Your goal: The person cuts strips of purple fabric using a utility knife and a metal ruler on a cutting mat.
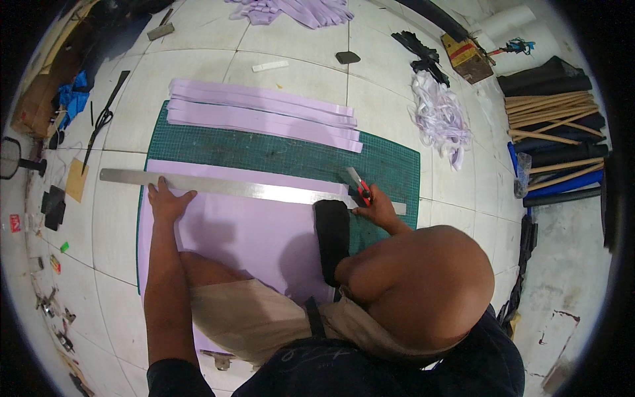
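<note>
A long steel ruler (258, 190) lies across a lilac sheet (218, 228) on a green cutting mat (264, 151). My left hand (169, 202) presses near the ruler's left end, its fingers spread. Toward the other end, my right hand (380, 212) is closed around a red utility knife (364, 193). The knife tilts over the ruler; whether its tip touches the sheet I cannot tell. My foot in a black sock (333, 231) rests beside the ruler, on the sheet's right part. Beyond the ruler, several cut lilac strips (261, 109) lie side by side along the mat's far edge.
Scissors (102, 119) lie on the tiled floor at left. Lilac strips (297, 10) are heaped at the far side, and pale scraps (440, 116) at the right. Rolls and tubes (555, 116) are stacked along the right wall. A dark block (347, 57) sits beyond the mat.
</note>
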Motion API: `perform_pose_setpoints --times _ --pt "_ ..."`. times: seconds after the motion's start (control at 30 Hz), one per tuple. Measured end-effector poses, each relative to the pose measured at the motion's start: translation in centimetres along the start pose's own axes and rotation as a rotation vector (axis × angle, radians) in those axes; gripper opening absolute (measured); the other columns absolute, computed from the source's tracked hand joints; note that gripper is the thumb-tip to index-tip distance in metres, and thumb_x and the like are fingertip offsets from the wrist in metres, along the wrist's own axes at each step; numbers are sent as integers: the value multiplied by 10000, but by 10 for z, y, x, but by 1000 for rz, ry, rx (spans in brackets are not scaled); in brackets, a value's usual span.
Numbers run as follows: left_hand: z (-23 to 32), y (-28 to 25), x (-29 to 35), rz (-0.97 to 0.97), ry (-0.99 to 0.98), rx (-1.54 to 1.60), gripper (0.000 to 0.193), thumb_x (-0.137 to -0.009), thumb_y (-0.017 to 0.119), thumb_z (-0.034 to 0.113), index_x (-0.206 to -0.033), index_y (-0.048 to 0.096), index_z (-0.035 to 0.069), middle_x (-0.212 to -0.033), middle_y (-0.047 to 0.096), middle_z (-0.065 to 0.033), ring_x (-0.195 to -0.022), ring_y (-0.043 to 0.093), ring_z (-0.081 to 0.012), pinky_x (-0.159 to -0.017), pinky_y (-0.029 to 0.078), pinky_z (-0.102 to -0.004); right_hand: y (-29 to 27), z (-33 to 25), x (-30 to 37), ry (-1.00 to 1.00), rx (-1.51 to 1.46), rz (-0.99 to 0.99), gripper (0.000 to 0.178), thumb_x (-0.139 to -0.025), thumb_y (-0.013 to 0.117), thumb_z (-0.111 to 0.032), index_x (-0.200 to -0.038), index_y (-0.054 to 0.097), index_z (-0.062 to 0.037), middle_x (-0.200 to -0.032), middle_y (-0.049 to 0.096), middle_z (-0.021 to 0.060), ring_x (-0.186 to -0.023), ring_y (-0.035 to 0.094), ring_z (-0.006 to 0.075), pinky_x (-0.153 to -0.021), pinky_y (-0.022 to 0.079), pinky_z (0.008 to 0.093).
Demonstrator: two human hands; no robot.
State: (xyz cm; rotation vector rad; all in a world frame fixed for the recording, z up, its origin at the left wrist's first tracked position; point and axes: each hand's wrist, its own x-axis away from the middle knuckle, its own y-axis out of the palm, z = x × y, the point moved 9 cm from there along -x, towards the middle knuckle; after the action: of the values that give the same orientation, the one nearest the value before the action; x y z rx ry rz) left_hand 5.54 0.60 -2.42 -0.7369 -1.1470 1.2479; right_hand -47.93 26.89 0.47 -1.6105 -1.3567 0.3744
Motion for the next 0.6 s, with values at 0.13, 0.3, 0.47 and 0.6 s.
perform_pose_setpoints --times 0.13,0.3,0.47,0.6 --pt "5 -6 2 10 0 15 1121 -638 860 539 -1495 336 42 -1513 278 -337 -1404 311 -465 -1141 330 -500 -4 3 -2 21 27 -11 569 -678 900 -256 -1048 529 -35 -997 607 201 -956 601 400 -813 466 480" --pt "8 -19 6 2 6 -6 1118 -646 846 566 -1473 346 4 -1498 338 -320 -1374 379 -448 -1118 368 -490 7 4 3 8 27 27 565 -668 913 -291 -977 515 -36 -942 595 179 -894 581 370 -766 463 454" --pt "6 -14 7 26 -41 -79 1176 -644 839 586 -1486 306 -37 -1528 316 -303 -1396 354 -437 -1128 359 -480 5 6 4 -32 29 30 537 -715 872 -302 -1039 540 -31 -992 594 197 -972 577 399 -817 457 484" --pt "10 -15 7 -47 -110 -117 1192 -649 825 610 -1531 265 36 -1583 256 -241 -1409 336 -427 -1119 371 -501 3 11 6 -46 28 55 539 -689 896 -297 -973 521 -34 -935 584 187 -916 573 398 -772 449 487"
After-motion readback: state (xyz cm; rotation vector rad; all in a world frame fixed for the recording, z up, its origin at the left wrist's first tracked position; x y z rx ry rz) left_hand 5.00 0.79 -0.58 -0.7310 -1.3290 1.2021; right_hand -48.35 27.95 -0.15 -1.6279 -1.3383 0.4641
